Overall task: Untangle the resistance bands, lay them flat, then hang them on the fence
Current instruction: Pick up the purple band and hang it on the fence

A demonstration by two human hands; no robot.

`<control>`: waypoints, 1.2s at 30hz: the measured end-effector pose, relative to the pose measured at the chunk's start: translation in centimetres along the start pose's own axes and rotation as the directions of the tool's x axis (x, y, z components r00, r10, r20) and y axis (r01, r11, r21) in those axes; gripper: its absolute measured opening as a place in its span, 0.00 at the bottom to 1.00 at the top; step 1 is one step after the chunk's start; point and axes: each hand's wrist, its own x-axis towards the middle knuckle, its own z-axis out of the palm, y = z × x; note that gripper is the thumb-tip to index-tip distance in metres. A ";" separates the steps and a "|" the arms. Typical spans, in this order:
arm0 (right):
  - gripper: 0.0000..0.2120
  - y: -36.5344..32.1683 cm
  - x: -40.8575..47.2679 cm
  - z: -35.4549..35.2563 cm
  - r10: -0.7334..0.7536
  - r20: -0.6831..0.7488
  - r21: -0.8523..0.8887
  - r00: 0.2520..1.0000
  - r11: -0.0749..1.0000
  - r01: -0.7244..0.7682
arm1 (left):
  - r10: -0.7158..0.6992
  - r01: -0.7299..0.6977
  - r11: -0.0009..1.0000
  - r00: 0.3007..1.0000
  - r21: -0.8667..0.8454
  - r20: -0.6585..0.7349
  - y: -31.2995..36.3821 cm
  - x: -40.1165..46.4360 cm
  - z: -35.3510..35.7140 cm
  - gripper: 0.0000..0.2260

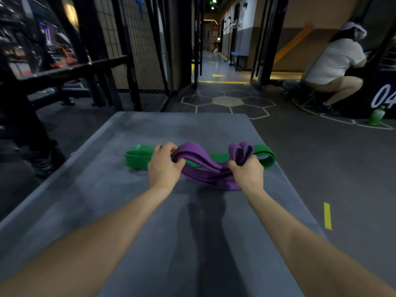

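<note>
1. Here's the purple resistance band [205,168]: a wide, flat rubber loop, folded over itself into several stacked layers, bunched and twisted rather than flat.
2. Under it runs the green resistance band [137,158], the same flat style, stretched left to right across the grey mat [192,243], with a rounded loop showing at each end.
3. The purple band crosses over the green one in the middle; how far the two are actually knotted together is hard to tell, since the hands cover both crossing points.
4. Left hand [164,166]: fingers curled closed around the left end of the purple bundle, thumb on the near side, palm down. The green loop pokes out just beyond its knuckles to the left.
5. Right hand [246,171]: closed in a fist on the right end of the purple band, with folds of purple sticking up above the fingers. The green band's right loop lies just behind and to the right of it.
6. Between the two hands the purple layers sag in a curve, touching the mat near the right wrist.
7. Both bands sit toward the far half of the mat, at full arm's reach.
8. The black wire-mesh fence [137,39] stands off to the left, well apart from the bands.
</note>
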 end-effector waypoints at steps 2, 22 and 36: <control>0.19 -1.4 -0.9 -0.2 0.012 0.038 -0.012 0.999 1.000 -0.012 | 0.048 -0.048 0.998 0.999 0.040 -0.001 0.6 0.6 -2.6 0.08; 0.14 -19.3 -14.6 -2.4 -0.763 0.146 -0.350 0.630 0.556 0.754 | 0.326 -0.388 0.782 0.922 0.489 0.211 7.4 -1.1 -22.3 0.12; 0.06 -31.7 -20.8 -1.5 -0.910 0.110 -0.243 0.400 0.366 0.898 | 0.323 -0.197 0.864 0.922 0.463 -0.212 3.2 -5.2 -33.7 0.21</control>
